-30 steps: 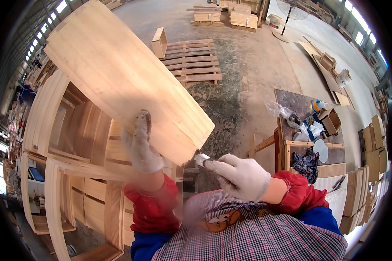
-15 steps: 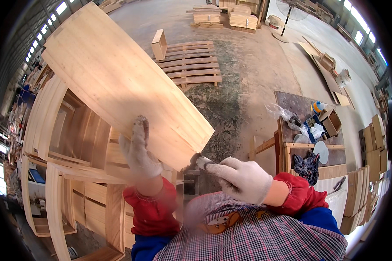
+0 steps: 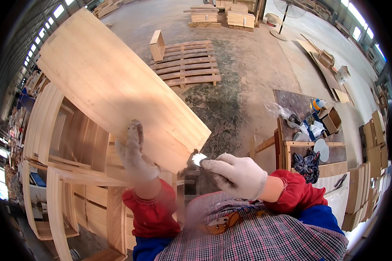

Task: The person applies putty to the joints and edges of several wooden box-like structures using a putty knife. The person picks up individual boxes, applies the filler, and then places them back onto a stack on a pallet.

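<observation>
A long pale wooden panel [image 3: 117, 82] slants from the upper left down to the middle of the view. My left hand [image 3: 139, 156], in a white work glove with dark fingertips, grips its near edge; part of its grip is hidden. In my right hand [image 3: 239, 174], gloved too, is a small putty knife [image 3: 198, 158] with a shiny metal blade. Its tip is at the panel's lower right end, by the near corner, where a dark smear shows. The fingers of the right hand are wrapped round the handle, which is mostly hidden.
Open wooden cabinet frames [image 3: 78, 130] stand at the left, beneath the panel. To the right, a workbench [image 3: 287, 98] bears bags, a cardboard box and a dark rag [image 3: 307, 166]. Ahead lies a slatted pallet [image 3: 187, 65] with a wooden box [image 3: 157, 45]. Beyond are stacked boards [image 3: 240, 19].
The panel's far end has dipped slightly toward me. My right hand has shifted a little left and up, and more of the putty knife's blade now shows at the panel's end.
</observation>
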Demonstrator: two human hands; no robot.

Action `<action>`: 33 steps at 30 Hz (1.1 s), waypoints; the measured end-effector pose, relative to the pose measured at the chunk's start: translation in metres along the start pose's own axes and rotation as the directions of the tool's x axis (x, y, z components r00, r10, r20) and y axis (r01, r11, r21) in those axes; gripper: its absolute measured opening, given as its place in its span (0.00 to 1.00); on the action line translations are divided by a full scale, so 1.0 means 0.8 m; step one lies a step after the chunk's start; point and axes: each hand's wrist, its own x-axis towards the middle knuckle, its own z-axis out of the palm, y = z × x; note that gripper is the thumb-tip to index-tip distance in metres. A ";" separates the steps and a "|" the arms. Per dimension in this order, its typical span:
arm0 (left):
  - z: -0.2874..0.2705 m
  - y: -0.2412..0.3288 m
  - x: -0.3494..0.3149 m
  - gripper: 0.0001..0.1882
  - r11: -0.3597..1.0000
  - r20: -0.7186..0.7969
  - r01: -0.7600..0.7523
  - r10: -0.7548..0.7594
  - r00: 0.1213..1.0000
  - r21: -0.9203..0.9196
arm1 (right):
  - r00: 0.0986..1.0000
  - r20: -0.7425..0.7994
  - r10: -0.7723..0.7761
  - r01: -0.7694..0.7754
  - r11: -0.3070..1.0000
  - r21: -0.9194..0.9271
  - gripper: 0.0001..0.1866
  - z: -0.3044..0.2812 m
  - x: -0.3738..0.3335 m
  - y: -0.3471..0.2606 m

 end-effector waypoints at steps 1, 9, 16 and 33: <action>-0.002 -0.002 -0.002 0.25 0.999 0.010 -0.018 0.018 1.000 0.036 | 1.000 0.011 -0.007 0.007 1.000 -0.005 0.26 0.002 0.001 0.004; -0.004 -0.006 0.002 0.25 0.990 0.016 -0.100 0.099 0.995 0.100 | 0.996 -0.084 -0.008 0.011 0.999 0.033 0.24 0.003 -0.001 0.019; -0.004 0.000 -0.004 0.29 0.980 -0.055 0.184 -0.188 0.981 -0.076 | 0.991 -0.131 -0.004 0.015 0.996 0.090 0.22 -0.002 0.001 0.021; -0.016 -0.018 -0.018 0.34 0.985 -0.001 0.175 -0.175 0.985 -0.005 | 0.992 -0.125 -0.021 0.026 0.999 0.035 0.23 -0.006 0.003 0.042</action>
